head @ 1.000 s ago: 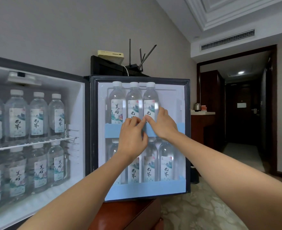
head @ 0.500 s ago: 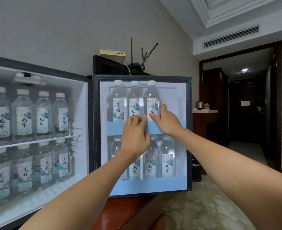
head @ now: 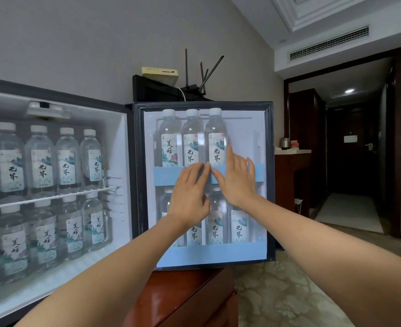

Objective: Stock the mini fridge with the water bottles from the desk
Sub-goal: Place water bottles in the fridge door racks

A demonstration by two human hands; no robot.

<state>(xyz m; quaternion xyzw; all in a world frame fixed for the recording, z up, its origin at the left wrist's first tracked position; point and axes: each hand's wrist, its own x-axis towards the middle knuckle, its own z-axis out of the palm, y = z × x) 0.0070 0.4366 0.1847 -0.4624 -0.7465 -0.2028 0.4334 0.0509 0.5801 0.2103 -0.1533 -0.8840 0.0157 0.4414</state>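
Left hand and right hand, fingers straighter than half a second ago, press the door's blue rail below three water bottles, with free shelf room at 3 o'clock toward the door edge.

Some water bottles carry labels reading 无界, others 美好.

Lower bottles partly behind left hand
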